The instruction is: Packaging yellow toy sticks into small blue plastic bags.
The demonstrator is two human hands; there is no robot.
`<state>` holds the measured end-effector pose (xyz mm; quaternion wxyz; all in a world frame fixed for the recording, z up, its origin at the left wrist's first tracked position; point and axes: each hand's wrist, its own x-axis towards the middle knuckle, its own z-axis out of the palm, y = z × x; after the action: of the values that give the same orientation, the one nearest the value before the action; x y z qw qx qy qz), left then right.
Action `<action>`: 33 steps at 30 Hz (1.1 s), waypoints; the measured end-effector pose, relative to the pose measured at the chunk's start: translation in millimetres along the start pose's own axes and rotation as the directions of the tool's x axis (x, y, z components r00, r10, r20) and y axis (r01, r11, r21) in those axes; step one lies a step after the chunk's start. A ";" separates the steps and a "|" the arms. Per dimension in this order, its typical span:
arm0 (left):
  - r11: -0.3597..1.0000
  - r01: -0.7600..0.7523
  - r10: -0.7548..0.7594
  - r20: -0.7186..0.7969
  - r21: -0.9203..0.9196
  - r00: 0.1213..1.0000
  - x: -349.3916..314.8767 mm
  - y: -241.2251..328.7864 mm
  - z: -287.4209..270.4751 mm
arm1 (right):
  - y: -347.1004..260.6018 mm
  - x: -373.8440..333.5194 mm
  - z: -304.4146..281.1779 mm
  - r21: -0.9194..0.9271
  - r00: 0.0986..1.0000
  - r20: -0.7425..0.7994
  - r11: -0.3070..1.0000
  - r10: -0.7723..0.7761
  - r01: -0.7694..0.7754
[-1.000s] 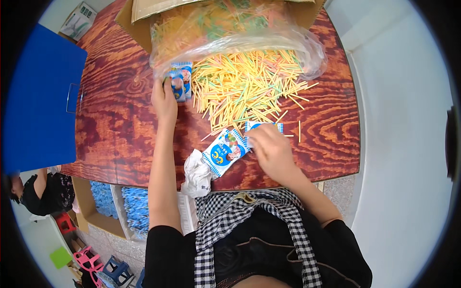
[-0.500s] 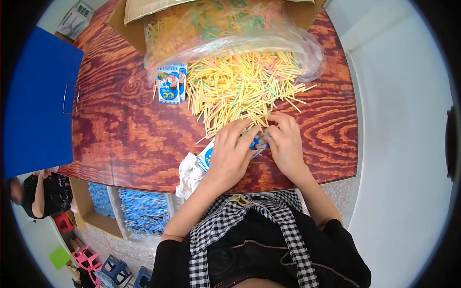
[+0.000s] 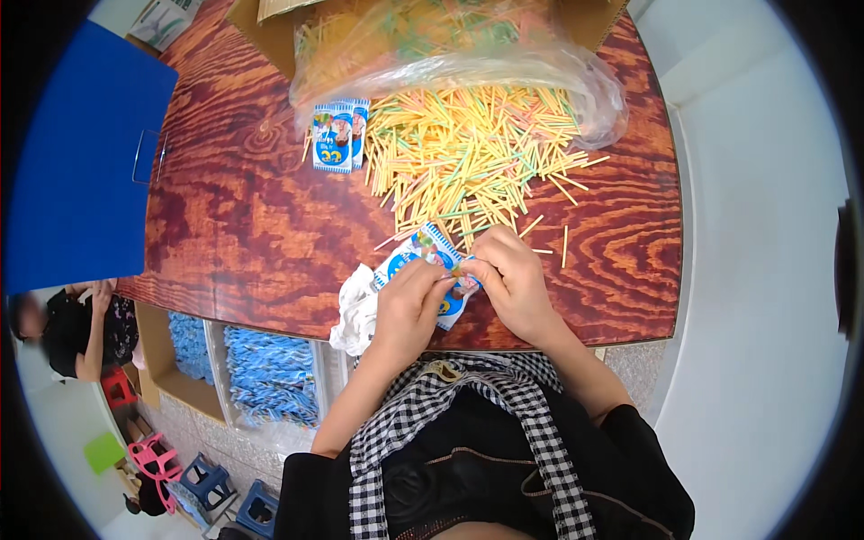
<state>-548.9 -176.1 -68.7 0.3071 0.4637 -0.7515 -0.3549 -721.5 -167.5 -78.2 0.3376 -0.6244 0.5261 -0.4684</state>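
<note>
My left hand (image 3: 409,308) and my right hand (image 3: 513,286) are close together near the table's front edge, fingertips pinched. Between them they grip a small blue-and-white packet (image 3: 466,283), partly covered by the fingers. More packets of the same kind (image 3: 430,241) lie under and beside my fingers. Left of my left hand is a crumpled white cloth (image 3: 356,310). Just beyond the hands spreads a heap of thin yellow, pink and green sticks (image 3: 468,162). A few loose sticks (image 3: 565,247) rest near my right hand.
A cardboard box (image 3: 270,36) lined with a clear plastic bag (image 3: 594,99) holds more sticks at the far side. Two or more packets (image 3: 333,139) lie left of the heap. Below the table's left edge, a bin (image 3: 270,373) holds blue packets. Another person (image 3: 76,333) is at far left.
My hands have drawn slightly back from the heap and show more of the packets beneath. Several loose sticks now lie by my right hand. The whole view has shifted a little.
</note>
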 end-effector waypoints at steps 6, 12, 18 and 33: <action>0.994 0.104 -0.104 -0.030 0.021 0.994 -21.7 -3.2 2.9 | 10.4 -10.3 -3.8 0.058 0.981 0.175 0.994 0.086 -0.098; 0.873 -0.172 0.124 0.134 0.457 0.983 -20.7 -19.9 5.8 | 6.3 2.2 -21.4 -0.492 0.984 0.153 0.857 -0.091 0.156; 0.859 -0.144 0.152 0.023 0.491 0.988 -16.1 -46.9 9.2 | 11.4 -3.2 -9.2 -0.650 0.934 0.357 0.712 -0.024 0.266; 0.887 -0.248 0.227 0.100 0.389 0.969 -6.6 -68.5 -31.6 | 14.6 59.6 17.3 -0.727 0.839 0.533 0.448 -0.111 0.521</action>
<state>-488.6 -199.7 -108.0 0.2279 0.4117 -0.8666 -0.1658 -709.7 -230.0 -83.6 -0.0065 -0.8789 0.4728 -0.0628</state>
